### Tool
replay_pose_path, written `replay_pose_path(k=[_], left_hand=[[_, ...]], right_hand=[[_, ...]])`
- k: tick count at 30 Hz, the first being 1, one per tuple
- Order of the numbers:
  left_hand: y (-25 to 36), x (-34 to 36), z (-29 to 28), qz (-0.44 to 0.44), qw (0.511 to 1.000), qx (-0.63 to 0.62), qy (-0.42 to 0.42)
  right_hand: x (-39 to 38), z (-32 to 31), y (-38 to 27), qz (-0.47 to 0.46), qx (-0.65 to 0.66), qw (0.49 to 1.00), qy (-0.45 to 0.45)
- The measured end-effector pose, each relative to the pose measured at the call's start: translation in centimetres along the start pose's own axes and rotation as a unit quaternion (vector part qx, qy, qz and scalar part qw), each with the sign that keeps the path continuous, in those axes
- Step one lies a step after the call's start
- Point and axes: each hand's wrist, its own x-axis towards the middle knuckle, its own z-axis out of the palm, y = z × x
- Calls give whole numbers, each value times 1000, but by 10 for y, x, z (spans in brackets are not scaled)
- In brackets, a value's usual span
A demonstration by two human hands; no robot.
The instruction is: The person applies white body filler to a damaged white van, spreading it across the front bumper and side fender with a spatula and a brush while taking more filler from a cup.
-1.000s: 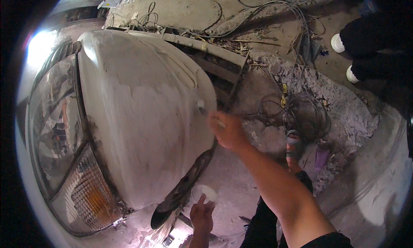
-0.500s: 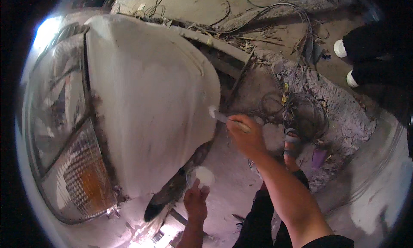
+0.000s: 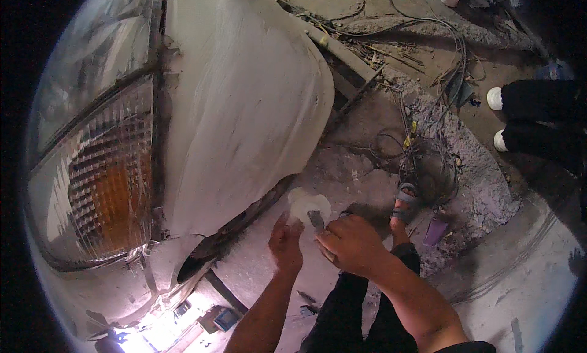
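Note:
My left hand (image 3: 285,246) holds up a small pale round dish (image 3: 293,200) with whitish paste (image 3: 309,204) on it; whether it is a dish or a lid I cannot tell. In my closed right hand (image 3: 351,246) is a putty knife (image 3: 315,220), its grey blade against the paste. Most of the knife's handle is hidden by the fingers. Beyond my hands, to the left, stands a pale, smeared vehicle body panel (image 3: 244,102). A large headlight (image 3: 107,175) with an amber section adjoins the panel's left side.
Tangled cables (image 3: 455,169) lie by a rough concrete ledge (image 3: 489,188). A purple cup (image 3: 435,232) stands near my sandalled foot (image 3: 401,203). At the right are another person's dark-clothed legs and white shoes (image 3: 494,98). A bright light (image 3: 150,338) glows at lower left.
My right hand has brought the putty knife away from the panel's edge, down to the paste. My left hand and dish are higher in view. The view has shifted closer to the headlight.

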Motion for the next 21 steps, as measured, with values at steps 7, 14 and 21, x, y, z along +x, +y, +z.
replay_pose_path(k=[7,14,21], left_hand=[[-18,4,10,170,983,62,25],[-17,0,10,74,997,27,13],[-7,2,12,-38,981,-190,4]], right_hand=[[-2,27,-4,42,-35,996,-66],[-13,24,-2,371,314,866,113],[-22,3,9,505,536,643,211]])
